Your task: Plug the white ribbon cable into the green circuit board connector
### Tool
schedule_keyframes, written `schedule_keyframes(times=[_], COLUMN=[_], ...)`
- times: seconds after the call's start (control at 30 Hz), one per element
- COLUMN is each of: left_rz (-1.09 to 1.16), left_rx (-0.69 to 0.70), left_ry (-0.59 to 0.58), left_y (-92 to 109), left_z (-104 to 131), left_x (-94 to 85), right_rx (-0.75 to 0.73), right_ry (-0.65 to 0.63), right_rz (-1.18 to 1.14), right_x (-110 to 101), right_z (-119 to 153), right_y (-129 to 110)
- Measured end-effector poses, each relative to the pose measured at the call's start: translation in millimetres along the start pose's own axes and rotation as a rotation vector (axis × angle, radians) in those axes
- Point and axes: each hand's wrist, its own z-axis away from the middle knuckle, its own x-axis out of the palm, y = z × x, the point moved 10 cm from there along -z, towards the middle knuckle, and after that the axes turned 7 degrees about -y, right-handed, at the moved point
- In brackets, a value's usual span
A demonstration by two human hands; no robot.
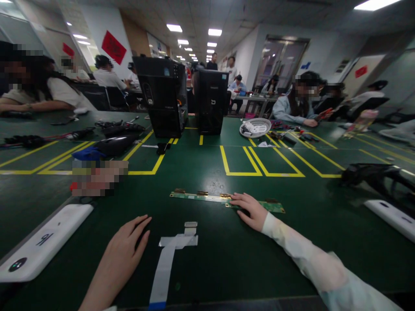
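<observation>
A long, narrow green circuit board (pixel 194 197) lies crosswise on the table in front of me. A second green board strip (pixel 275 207) extends from its right end, partly hidden by my fingers. Resting over the place where the strips meet is my right hand (pixel 251 211), its fingers stretched out and its thumb apart on the near side. My left hand (pixel 128 242) is low over the table with fingers extended, holding nothing. Between the hands and closer to me lies a white flat ribbon cable (pixel 164 270), with a crosspiece and a small connector at its far end.
White devices (pixel 45 242) lie at left and right. Two black computer towers (pixel 165 99) stand at the back beside a white basket (pixel 255 127) of small parts. Dark cables and tools (pixel 301 136) lie across the far table (pixel 201 164), marked with yellow tape. Several people sit around.
</observation>
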Motion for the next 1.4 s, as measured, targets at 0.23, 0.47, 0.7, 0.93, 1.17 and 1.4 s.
schedule_keyframes(times=[0.23,0.47,0.7,0.93,1.17,1.4], left_rz=[-0.008,0.002,-0.006,0.008,0.032,0.14], left_rx=[-0.004,-0.014,-0.016,-0.018,0.023,0.292], left_ry=[-0.005,-0.006,-0.015,-0.009,0.015,-0.145], left_y=[1.5,0.8,-2.6,0.7,3.2,77.9], left_z=[2.9,2.1,0.8,1.5,0.7,1.8], left_x=[-1.2,-3.7,-1.8,-4.8,-6.0,-11.8], right_rx=[-0.128,-0.126,-0.185,-0.273,-0.234,-0.164], right_ry=[0.026,0.027,0.025,0.125,0.019,-0.047], right_rz=[0.013,0.069,0.092,-0.042,0.006,0.082], right_x=[21.3,29.9,5.3,-15.3,-1.8,29.6], right_z=[-64.9,-60.9,-44.7,-40.5,-42.5,-44.1], right_y=[-31.0,-33.0,-7.3,5.1,-17.5,-11.8])
